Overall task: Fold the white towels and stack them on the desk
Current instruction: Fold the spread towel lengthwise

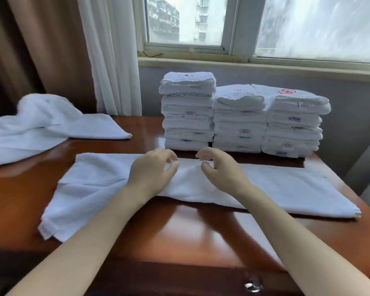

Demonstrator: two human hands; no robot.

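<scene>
A long white towel [276,189] lies flat on the shiny brown surface [190,231], right in front of the person. Its long side runs from left to right, across the person's body. It is folded into a long strip. The right end is neat and square and sits near the right edge of the surface. The left end is not so neat: one layer sticks out toward the person, with its corner near the front edge. The cloth looks soft and a bit wrinkled in the middle.

Both hands are over the middle of the towel, close together but not touching each other. The left hand [153,171] has its fingers bent in a loose curl, with the thumb apart from them. The right hand [219,167] looks the same. I see no cloth pinched in either hand. I cannot tell if the palms rest on the towel.

Behind the towel, at the back of the surface, stand three stacks of folded towels [239,120], side by side and touching. The left stack is the tallest. The right one has a red mark on top. On the far left lies a messy heap of loose towels [41,124].
</scene>
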